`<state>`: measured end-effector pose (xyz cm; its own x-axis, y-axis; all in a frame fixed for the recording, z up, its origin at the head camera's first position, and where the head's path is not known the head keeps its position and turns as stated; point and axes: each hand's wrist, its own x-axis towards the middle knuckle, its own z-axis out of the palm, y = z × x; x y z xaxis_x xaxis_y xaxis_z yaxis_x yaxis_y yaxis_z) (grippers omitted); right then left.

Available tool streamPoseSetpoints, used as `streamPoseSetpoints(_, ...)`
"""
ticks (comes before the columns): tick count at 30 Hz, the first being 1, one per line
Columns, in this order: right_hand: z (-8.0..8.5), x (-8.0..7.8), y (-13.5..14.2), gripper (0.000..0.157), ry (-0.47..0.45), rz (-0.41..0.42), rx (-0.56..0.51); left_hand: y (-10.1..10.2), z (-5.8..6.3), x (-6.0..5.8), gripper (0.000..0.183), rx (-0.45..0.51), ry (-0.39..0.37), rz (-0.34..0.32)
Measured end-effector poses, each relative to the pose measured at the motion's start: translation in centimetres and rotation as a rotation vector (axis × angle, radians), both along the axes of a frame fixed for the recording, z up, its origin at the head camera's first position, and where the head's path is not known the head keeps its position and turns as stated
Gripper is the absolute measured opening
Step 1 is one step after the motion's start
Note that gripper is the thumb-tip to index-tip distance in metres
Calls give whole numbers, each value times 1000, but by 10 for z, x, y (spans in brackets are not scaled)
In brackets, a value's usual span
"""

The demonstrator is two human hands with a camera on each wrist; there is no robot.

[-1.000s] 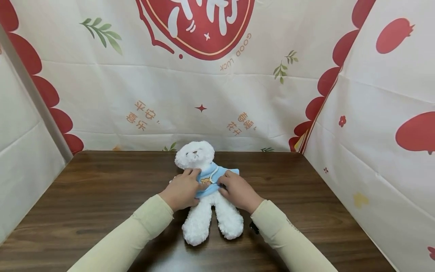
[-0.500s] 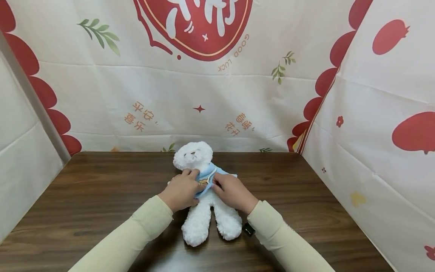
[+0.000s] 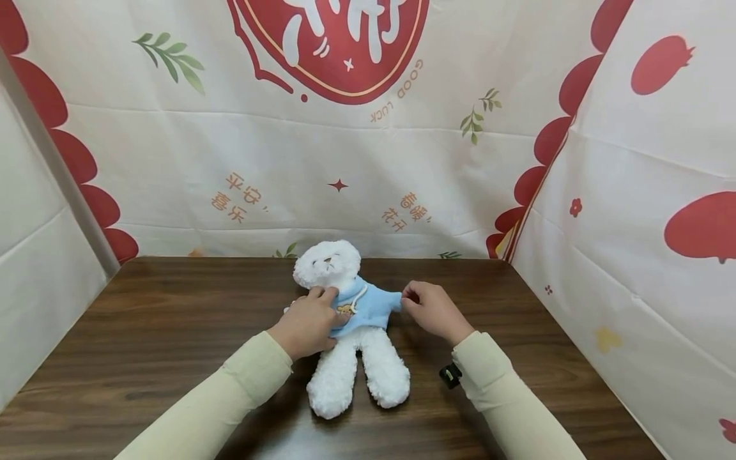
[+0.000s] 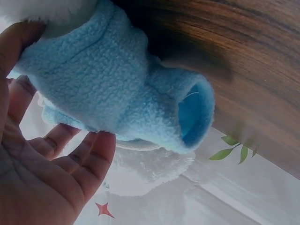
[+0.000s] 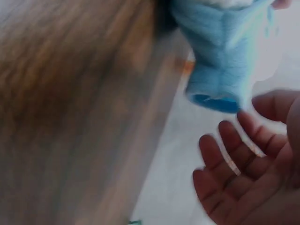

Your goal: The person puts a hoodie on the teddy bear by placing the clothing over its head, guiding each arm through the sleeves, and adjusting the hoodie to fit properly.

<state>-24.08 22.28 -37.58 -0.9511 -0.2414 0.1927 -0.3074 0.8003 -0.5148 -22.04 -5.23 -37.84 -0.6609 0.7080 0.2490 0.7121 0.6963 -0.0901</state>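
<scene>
A white plush bear [image 3: 328, 263] in a light blue hoodie [image 3: 374, 305] lies on the table, its head towards the back wall and both legs towards the front. My left hand [image 3: 306, 324] holds its body by the side, thumb at the hoodie's lower hem and fingers over the chest. In the left wrist view, a blue sleeve [image 4: 168, 101] sticks out with a hollow cuff. Beside the other sleeve, my right hand [image 3: 435, 311] has thumb and index fingertips right at the cuff edge. That sleeve [image 5: 218, 75] also looks hollow in the right wrist view, where the fingers are loosely spread.
The dark wooden table [image 3: 190, 358] stretches out on both sides of the bear. A printed white cloth [image 3: 276, 147] hangs behind it, with cloth on the left and right too. A small black device [image 3: 450, 375] sits under the right wrist.
My right hand has moved from the hoodie's front out to the cuff on the right, and the hoodie's bunched front lies flatter. The left hand keeps its place.
</scene>
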Motion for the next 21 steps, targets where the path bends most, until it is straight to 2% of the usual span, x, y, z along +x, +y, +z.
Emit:
streamPoseSetpoints(5,-12,-4,2,13,-65,-38,-20,1,0,2,44,-4,-4,4)
streamPoseSetpoints(9,-15,-4,-2,16,-33,8,-84,1,0,3,46,-26,16,3)
streamPoseSetpoints(12,-14,-5,-6,26,23,39,-105,1,0,4,46,-39,39,7)
streamPoseSetpoints(14,-15,-8,-9,32,16,46,-122,0,0,4,47,-41,46,8)
streamPoseSetpoints(16,-15,-10,-10,31,-23,31,-133,0,0,4,47,-40,49,7)
streamPoseSetpoints(21,-16,-11,-13,15,-128,-12,-121,0,0,3,46,-35,51,3)
